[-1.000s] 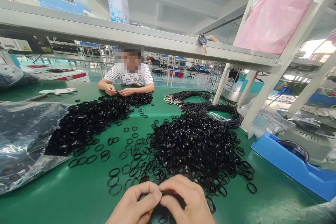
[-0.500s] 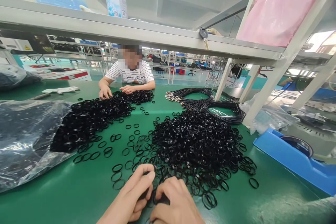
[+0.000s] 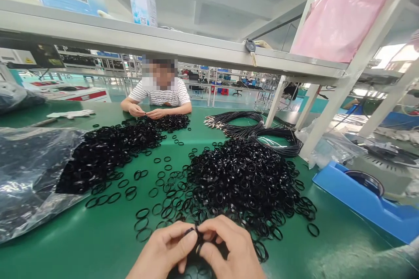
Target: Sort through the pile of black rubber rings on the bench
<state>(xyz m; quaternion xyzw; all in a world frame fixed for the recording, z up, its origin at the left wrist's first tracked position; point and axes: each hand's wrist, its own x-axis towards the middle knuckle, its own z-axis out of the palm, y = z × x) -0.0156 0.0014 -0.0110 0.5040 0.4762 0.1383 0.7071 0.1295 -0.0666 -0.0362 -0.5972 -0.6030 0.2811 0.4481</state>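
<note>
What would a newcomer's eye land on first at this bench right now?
Probably the big heap of black rings spread mid-table on the green table, with a second heap further left. At the near edge, the left hand and right hand pinch a few rings between them.

Bright, even overhead light; wide-angle stretch at edges.

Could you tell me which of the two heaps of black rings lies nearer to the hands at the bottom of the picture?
The right-hand heap: its loose edge runs down to both hands, while the left-hand heap stretches towards the seated person.
</note>
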